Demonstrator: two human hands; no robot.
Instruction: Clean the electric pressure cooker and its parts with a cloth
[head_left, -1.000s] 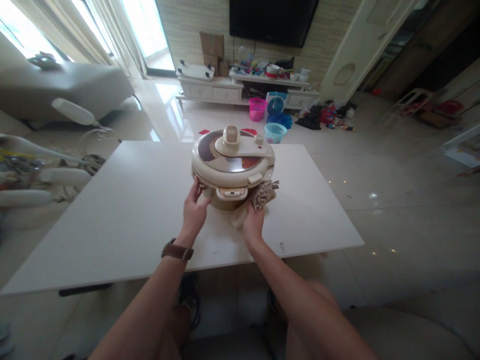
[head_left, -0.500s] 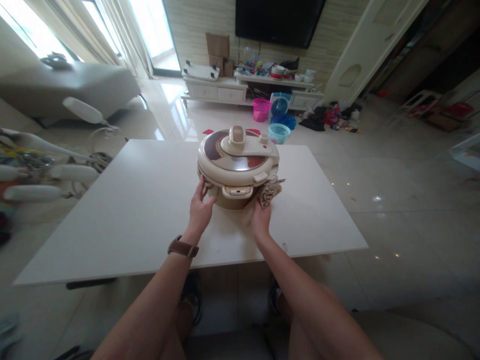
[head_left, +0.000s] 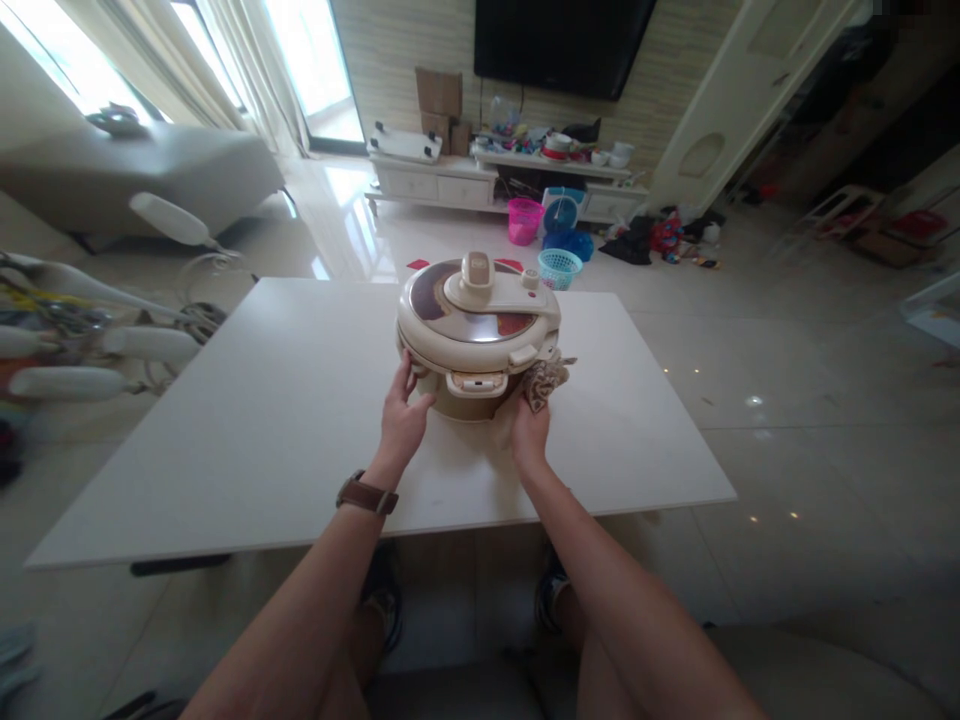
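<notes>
A beige electric pressure cooker (head_left: 476, 330) with a brown-patterned lid stands on the white table (head_left: 300, 420), near its middle. My left hand (head_left: 403, 420) rests against the cooker's left side, fingers spread and curved on its wall. My right hand (head_left: 529, 432) is closed on a brown patterned cloth (head_left: 544, 380) and presses it against the cooker's lower right side. A brown watch sits on my left wrist.
Behind the table lie a pink basket (head_left: 523, 218), a teal basket (head_left: 559, 266) and blue items on the glossy floor. A cluttered TV stand (head_left: 510, 180) lines the far wall. A grey sofa (head_left: 150, 175) and white tubular objects (head_left: 90, 350) are at left.
The cooker and my hands stay together. My right hand with the cloth has crept slightly upward against the cooker's side. The view shifted a little.
</notes>
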